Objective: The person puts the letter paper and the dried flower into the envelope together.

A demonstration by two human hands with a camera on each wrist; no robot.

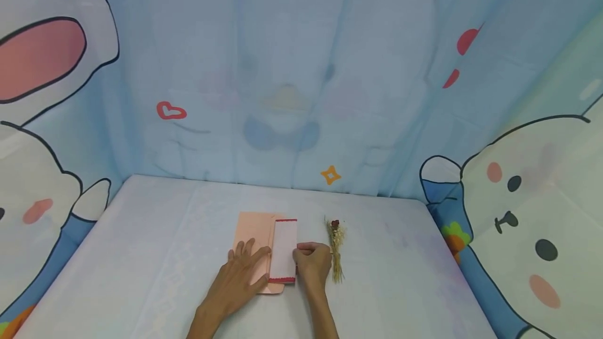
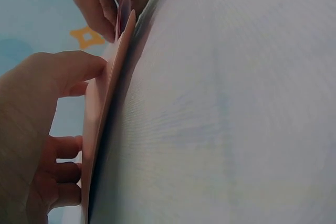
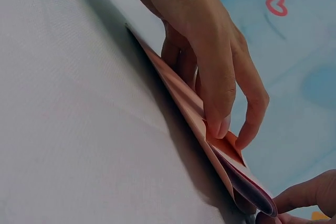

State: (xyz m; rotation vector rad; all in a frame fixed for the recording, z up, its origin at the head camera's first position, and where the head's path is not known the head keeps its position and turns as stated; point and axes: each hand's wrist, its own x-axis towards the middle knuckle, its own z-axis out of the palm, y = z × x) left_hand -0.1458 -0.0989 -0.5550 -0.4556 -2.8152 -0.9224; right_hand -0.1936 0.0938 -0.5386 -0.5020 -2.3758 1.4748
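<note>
A peach paper envelope (image 1: 247, 226) lies on the white table, its right side lifted like a flap. Against it is a pale pink folded sheet (image 1: 285, 250) with red trim at both ends; in the right wrist view its fold bulges in a loop. My left hand (image 1: 239, 281) rests on the envelope with fingers spread, thumb near the sheet's lower left corner. At the sheet's right edge, my right hand (image 1: 313, 264) pinches it between thumb and fingers. In the left wrist view the left hand (image 2: 47, 103) presses the envelope (image 2: 100, 108).
A small bunch of dried flowers (image 1: 336, 250) with a dark red bloom lies just right of the right hand. White cloth covers the table (image 1: 395, 276). A blue cartoon-printed curtain (image 1: 282, 67) hangs behind and along both sides.
</note>
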